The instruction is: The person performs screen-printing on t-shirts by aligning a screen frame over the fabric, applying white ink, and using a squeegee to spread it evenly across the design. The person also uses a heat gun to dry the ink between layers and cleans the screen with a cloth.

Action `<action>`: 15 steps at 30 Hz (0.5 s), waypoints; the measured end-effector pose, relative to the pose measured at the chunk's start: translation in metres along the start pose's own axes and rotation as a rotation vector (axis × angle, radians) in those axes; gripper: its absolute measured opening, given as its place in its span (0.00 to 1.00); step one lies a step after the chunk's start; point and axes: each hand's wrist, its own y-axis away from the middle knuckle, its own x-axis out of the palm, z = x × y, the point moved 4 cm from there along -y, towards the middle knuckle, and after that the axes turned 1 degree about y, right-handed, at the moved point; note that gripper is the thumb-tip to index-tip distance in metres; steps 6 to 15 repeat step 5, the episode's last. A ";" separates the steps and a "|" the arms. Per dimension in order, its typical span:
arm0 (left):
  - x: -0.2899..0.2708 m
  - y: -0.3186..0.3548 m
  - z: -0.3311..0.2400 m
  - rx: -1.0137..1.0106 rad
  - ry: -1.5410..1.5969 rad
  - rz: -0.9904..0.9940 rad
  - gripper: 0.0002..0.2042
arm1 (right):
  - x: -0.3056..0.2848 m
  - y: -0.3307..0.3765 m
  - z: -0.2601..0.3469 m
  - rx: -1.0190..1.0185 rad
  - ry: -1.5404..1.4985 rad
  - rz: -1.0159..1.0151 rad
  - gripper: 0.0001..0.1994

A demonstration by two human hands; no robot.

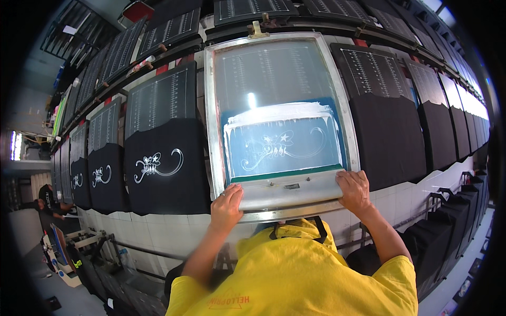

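Observation:
A metal-framed printing screen point(211, 121) lies flat on the long table in front of me, with a swirl-and-star design in its blue mesh and white ink smeared above it. A wide squeegee point(290, 192) rests across the screen's near end. My left hand point(226, 206) grips the squeegee's left end. My right hand point(354, 190) presses on its right end. A black shirt lies under the screen, mostly hidden.
Black shirts point(167, 163) with the white swirl print lie in a row to the left. Unprinted black shirts point(389, 137) run to the right. A second row of dark panels point(168, 31) lines the far side. A person point(50, 200) stands at the far left.

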 end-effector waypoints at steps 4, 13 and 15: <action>0.004 -0.033 0.020 0.007 -0.003 0.011 0.12 | 0.004 -0.035 -0.018 -0.031 0.007 -0.008 0.23; 0.005 -0.041 0.025 0.008 -0.005 0.018 0.12 | 0.005 -0.044 -0.022 -0.039 0.020 -0.005 0.23; 0.005 -0.041 0.025 0.008 -0.005 0.018 0.12 | 0.005 -0.044 -0.022 -0.039 0.020 -0.005 0.23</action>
